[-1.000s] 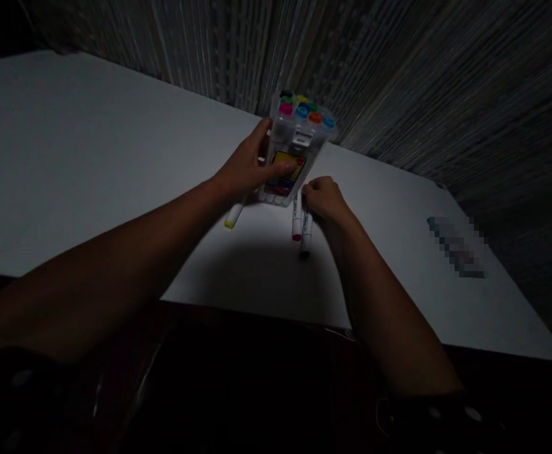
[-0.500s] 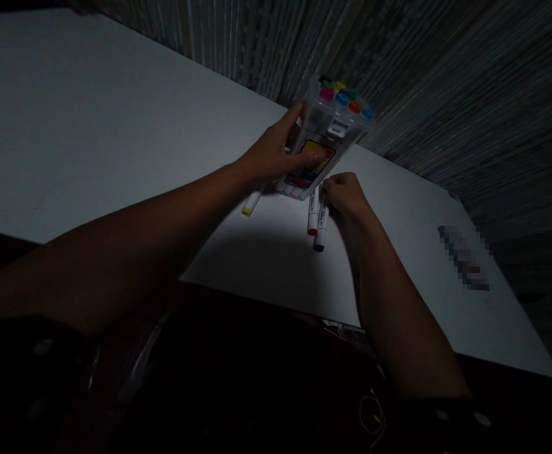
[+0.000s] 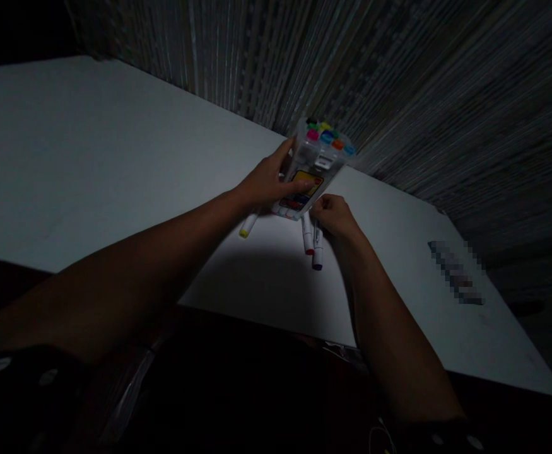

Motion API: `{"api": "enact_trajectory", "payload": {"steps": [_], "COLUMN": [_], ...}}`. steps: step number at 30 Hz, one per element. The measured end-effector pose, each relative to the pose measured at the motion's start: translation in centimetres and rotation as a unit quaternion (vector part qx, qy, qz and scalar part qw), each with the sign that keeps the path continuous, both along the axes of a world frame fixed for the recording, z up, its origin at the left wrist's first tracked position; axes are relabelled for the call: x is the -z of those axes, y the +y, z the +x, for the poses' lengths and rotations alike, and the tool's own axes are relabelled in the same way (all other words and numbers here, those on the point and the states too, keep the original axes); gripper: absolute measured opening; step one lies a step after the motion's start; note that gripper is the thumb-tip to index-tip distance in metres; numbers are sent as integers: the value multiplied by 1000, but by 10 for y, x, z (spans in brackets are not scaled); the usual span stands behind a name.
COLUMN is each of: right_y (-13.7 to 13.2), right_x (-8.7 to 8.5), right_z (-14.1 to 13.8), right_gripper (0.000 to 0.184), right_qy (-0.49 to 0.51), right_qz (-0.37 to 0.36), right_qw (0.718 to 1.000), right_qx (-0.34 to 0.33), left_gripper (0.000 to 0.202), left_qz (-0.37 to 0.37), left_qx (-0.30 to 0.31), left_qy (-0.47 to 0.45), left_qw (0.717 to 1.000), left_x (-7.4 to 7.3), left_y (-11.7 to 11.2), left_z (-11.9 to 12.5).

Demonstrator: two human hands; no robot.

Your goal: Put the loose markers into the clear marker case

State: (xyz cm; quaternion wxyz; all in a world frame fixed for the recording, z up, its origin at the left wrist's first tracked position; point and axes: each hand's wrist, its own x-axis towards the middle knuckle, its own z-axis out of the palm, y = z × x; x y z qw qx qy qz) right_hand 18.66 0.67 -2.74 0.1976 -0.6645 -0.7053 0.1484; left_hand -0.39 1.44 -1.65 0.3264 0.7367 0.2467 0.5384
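Note:
My left hand [image 3: 269, 180] grips a clear plastic marker case [image 3: 310, 167] tilted up off the white table [image 3: 91, 157]; coloured marker caps show at its top end and a yellow label on its front. My right hand [image 3: 335, 214] is curled, its fingers closed on the upper ends of two white markers [image 3: 312, 238] that lie side by side, one with a red tip and one with a dark blue tip. A third marker with a yellow tip [image 3: 248, 225] lies under my left wrist.
A striped, textured wall [image 3: 422, 94] runs behind the table's far edge. A blurred flat object [image 3: 455, 272] lies on the table at the right. The table's near edge [image 3: 266, 315] meets dark space by my body.
The view has shifted, so everything sits lower in frame. My right hand has stayed closed on the two markers and my left hand has kept hold of the tilted case.

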Motion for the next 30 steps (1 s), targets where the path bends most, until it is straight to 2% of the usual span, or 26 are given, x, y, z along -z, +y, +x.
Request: {"api": "enact_trajectory", "payload": {"steps": [4, 7, 13, 19, 25, 30], "right_y": [-9, -13, -26, -42, -43, -42], "right_x": [-8, -11, -25, -41, -38, -36], "right_z": [-2, -1, -9, -25, -30, -28], "right_gripper": [22, 31, 24, 30, 32, 33], "right_qy": [-26, -43, -94, -207, -238, -223], "right_qz": [-4, 8, 63, 8, 7, 18], "right_qw": [1000, 999, 993, 978, 970, 973], "right_qx": [6, 6, 45, 35, 39, 47], "left_gripper": [75, 73, 68, 66, 64, 65], "left_qz": [-46, -72, -104, -114, -117, -129], "left_qx": [-6, 1, 8, 5, 24, 24], "left_qy": [9, 15, 21, 17, 1, -6], "left_qw": [999, 997, 994, 993, 993, 991], "left_x": [-3, -5, -12, -15, -18, -15], "left_y": [-5, -8, -13, -16, -18, -17], "left_z": [-1, -1, 0, 0, 0, 1]}}
